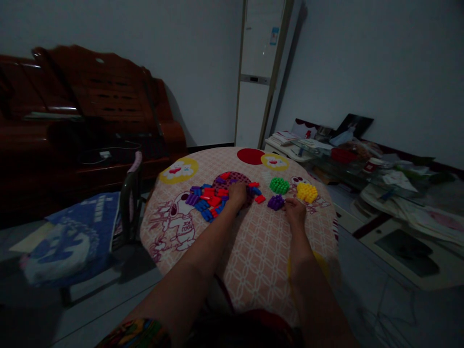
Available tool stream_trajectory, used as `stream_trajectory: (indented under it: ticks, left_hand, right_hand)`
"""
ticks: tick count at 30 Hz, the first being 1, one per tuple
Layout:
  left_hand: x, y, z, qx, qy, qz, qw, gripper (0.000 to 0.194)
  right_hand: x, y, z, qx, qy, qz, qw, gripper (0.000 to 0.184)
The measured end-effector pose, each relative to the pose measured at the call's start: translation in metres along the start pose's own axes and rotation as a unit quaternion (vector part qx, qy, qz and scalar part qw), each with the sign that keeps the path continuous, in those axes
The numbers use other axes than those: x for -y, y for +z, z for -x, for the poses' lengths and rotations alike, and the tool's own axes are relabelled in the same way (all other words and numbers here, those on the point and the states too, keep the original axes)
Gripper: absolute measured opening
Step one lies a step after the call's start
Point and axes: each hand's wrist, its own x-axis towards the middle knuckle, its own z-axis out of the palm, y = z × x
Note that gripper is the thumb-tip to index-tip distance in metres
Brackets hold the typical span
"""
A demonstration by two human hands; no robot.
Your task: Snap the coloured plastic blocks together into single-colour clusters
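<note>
On the round table, my left hand reaches down at the right side of a mixed pile of small plastic building blocks, mostly red, blue and purple. Its fingertips are hidden behind the back of the hand. My right hand is at the right edge of a purple block group, thumb and fingers drawn together; whether a block is between them is too dark to see. Behind it sit a green block group and a yellow block group. A red block lies between my hands.
A patterned cloth covers the table. A chair with a blue cushion stands left, before a wooden bench. At right is a cluttered glass-topped cabinet. A tall white appliance stands behind.
</note>
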Motion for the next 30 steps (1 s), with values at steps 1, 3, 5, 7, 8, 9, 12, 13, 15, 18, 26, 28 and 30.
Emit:
stream_trajectory:
  ticks: [1, 3, 5, 7, 8, 9, 12, 13, 15, 18, 26, 28, 30]
  left_hand:
    - [0.002, 0.000, 0.001, 0.009, -0.004, -0.025, 1.000, 0.030]
    - [0.005, 0.002, 0.003, 0.005, -0.006, -0.054, 0.998, 0.033]
    - [0.007, 0.005, 0.006, -0.001, -0.009, -0.057, 0.998, 0.035]
    - [0.008, 0.007, 0.007, 0.001, -0.010, -0.045, 0.999, 0.037]
    - [0.008, 0.007, 0.007, 0.000, -0.009, -0.036, 0.999, 0.037]
    - [0.009, 0.008, 0.007, -0.003, -0.006, -0.026, 1.000, 0.037]
    - [0.007, 0.006, 0.007, -0.028, 0.011, 0.011, 0.999, 0.036]
    - [0.006, 0.005, 0.007, -0.038, 0.016, 0.027, 0.999, 0.035]
    - [0.002, 0.003, 0.009, -0.062, 0.025, 0.064, 0.996, 0.032]
    - [-0.007, 0.000, 0.010, -0.083, 0.054, 0.116, 0.988, 0.033]
    - [-0.044, -0.001, 0.002, -0.036, 0.168, 0.120, 0.978, 0.030]
    - [-0.053, 0.001, -0.001, -0.015, 0.182, 0.099, 0.978, 0.028]
    - [-0.058, 0.004, -0.002, 0.004, 0.185, 0.079, 0.979, 0.028]
  right_hand:
    - [-0.001, 0.000, -0.001, 0.000, -0.007, 0.008, 1.000, 0.031]
    - [-0.003, 0.000, -0.002, 0.000, -0.023, 0.019, 1.000, 0.031]
    - [-0.005, 0.000, -0.003, -0.001, -0.028, 0.020, 0.999, 0.030]
    - [-0.005, 0.000, -0.003, -0.002, -0.021, 0.017, 1.000, 0.030]
    - [-0.005, 0.000, -0.003, -0.002, -0.016, 0.016, 1.000, 0.030]
    - [-0.005, 0.000, -0.002, 0.000, -0.012, 0.015, 1.000, 0.029]
    - [-0.003, 0.000, -0.001, 0.006, -0.007, 0.009, 1.000, 0.030]
    - [-0.003, 0.000, -0.001, 0.006, -0.006, 0.008, 1.000, 0.031]
    - [-0.001, 0.000, 0.000, 0.006, 0.000, 0.008, 1.000, 0.033]
    - [0.002, 0.000, 0.001, 0.004, 0.008, 0.012, 1.000, 0.033]
    - [0.004, 0.000, 0.002, 0.002, -0.007, 0.009, 1.000, 0.029]
    - [0.002, 0.000, 0.001, 0.002, -0.008, 0.006, 1.000, 0.029]
    - [-0.001, 0.001, 0.000, 0.003, -0.016, 0.006, 1.000, 0.029]
